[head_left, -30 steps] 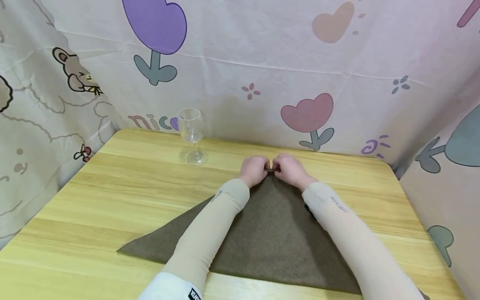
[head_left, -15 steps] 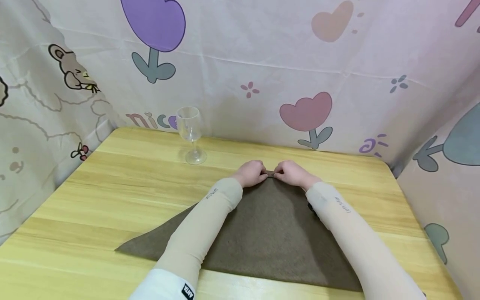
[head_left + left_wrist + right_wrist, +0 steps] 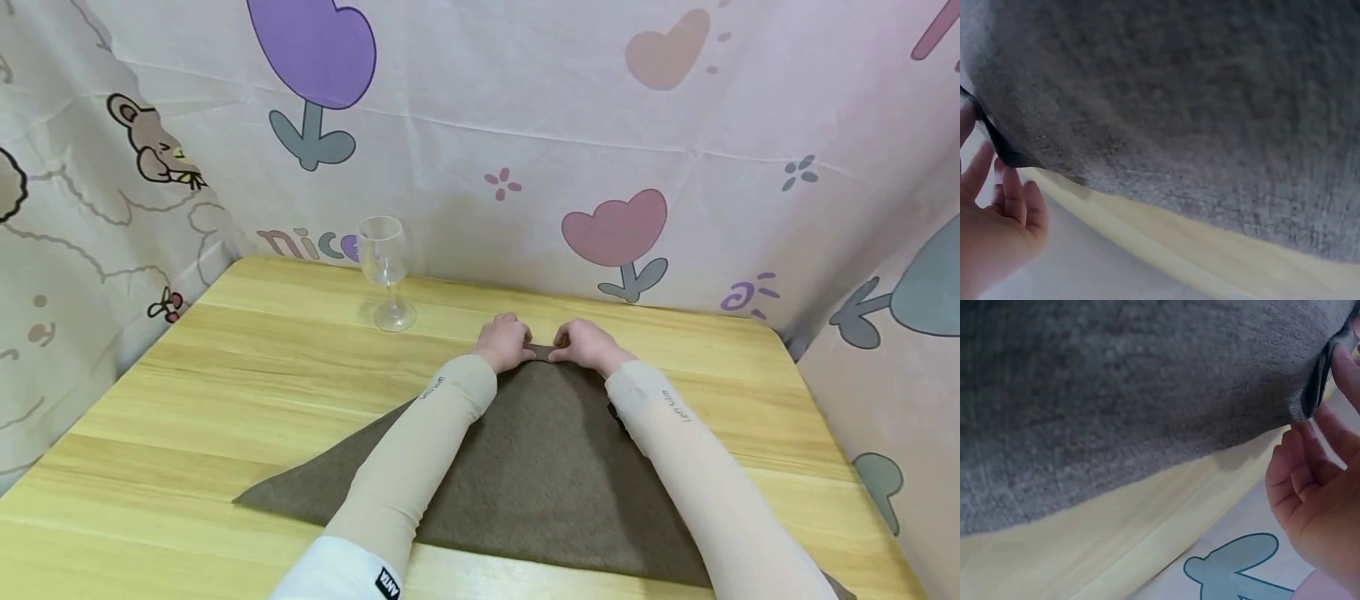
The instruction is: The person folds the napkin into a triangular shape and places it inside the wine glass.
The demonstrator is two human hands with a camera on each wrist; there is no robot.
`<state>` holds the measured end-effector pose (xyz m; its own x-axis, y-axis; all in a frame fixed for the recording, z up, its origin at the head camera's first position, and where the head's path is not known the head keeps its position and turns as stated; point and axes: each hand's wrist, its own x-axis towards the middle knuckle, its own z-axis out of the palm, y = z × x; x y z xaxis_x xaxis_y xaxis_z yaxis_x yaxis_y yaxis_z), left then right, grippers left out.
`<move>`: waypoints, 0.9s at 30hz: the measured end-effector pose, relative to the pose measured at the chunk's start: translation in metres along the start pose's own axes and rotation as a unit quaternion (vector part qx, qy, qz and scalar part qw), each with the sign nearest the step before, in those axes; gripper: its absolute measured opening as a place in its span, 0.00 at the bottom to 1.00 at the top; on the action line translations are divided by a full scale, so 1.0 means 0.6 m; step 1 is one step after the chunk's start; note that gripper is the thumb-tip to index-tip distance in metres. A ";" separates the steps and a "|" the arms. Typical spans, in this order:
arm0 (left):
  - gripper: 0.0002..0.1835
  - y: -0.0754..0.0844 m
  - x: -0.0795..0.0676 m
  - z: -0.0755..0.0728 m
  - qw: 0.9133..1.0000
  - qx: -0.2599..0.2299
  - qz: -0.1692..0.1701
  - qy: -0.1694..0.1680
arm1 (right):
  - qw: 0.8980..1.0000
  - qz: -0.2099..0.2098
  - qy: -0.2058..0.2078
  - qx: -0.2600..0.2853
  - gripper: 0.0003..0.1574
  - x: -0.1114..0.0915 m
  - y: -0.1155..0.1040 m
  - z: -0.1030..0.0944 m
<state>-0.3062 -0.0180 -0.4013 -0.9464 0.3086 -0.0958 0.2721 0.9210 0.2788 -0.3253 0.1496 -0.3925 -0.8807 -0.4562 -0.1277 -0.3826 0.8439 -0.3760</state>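
A brown cloth napkin [image 3: 532, 467] lies as a large triangle, its long edge nearest the person. At its far point, a short strip [image 3: 541, 353] of cloth is folded over. My left hand [image 3: 505, 342] pinches the left end of this fold between thumb and fingers. Opposite it, my right hand [image 3: 588, 345] pinches the right end, a small gap apart. In the left wrist view, the left hand [image 3: 1000, 234] grips the cloth's edge at the far left. The right wrist view has the right hand [image 3: 1319, 494] at the layered fold. Forearms cover parts of the napkin's sides.
A clear stemmed wine glass [image 3: 391, 271] stands upright at the back of the wooden table [image 3: 225, 383], left of the hands. A printed cloth backdrop [image 3: 465, 100] hangs right behind the table's far edge and along both sides.
The hands were almost together at the napkin's tip and have drawn slightly apart and nearer the person. A flat folded strip now shows between them. The glass has stayed put.
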 end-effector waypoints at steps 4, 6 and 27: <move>0.12 0.001 0.000 -0.002 1.000 0.010 -0.012 -0.004 | 1.000 -0.009 -0.004 0.006 0.12 -0.001 -0.004 -0.001; 0.10 0.002 0.000 -0.004 1.000 0.015 -0.006 -0.005 | 1.000 -0.005 -0.004 0.002 0.09 -0.003 -0.010 -0.001; 0.13 -0.044 -0.007 -0.006 0.970 0.029 0.238 0.049 | 0.975 -0.156 0.079 -0.140 0.09 -0.021 -0.009 0.014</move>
<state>-0.3101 -0.0448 -0.4046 -0.7218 0.6812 0.1225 0.6893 0.6918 0.2151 -0.3098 0.1486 -0.3965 -0.7333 -0.6718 0.1048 -0.6799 0.7255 -0.1067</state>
